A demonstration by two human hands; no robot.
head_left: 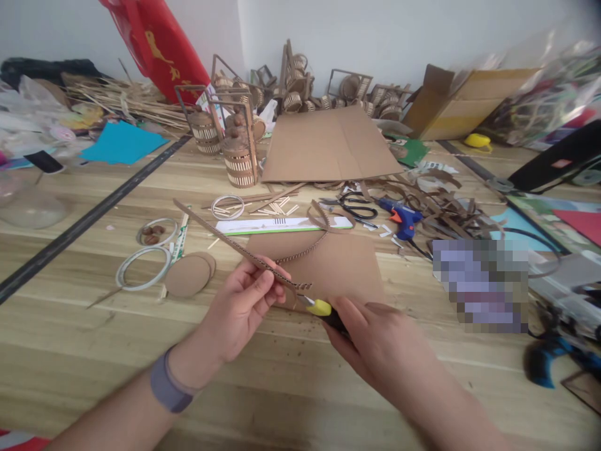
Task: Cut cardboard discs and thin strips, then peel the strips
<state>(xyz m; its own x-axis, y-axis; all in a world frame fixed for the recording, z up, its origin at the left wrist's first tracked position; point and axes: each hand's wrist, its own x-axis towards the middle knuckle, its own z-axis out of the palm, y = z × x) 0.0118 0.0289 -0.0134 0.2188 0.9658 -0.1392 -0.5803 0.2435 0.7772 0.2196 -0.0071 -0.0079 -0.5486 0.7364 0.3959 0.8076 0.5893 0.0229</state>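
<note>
My left hand [251, 291] pinches a long, thin strip of corrugated cardboard [220, 237] between thumb and fingers. The strip slants up to the left, and its near end shows cut ridges. In my right hand [375, 332] is a craft knife [320, 307] with a yellow front and a dark handle. Its blade is at the strip's near end, by my left fingertips; whether it touches is hard to tell. Beneath both hands lies a flat cardboard sheet [347, 266]. Another strip curls up behind the left hand, in front of a white and green ruler-like bar [258, 226].
Black scissors [359, 207] and a blue glue gun [404, 219] lie beyond the sheet. Tape rings [143, 268] and cardboard discs [186, 275] are at left. Small slatted buckets [238, 164] stand behind, beside a larger cardboard piece [328, 144]. Brown strips pile up at right.
</note>
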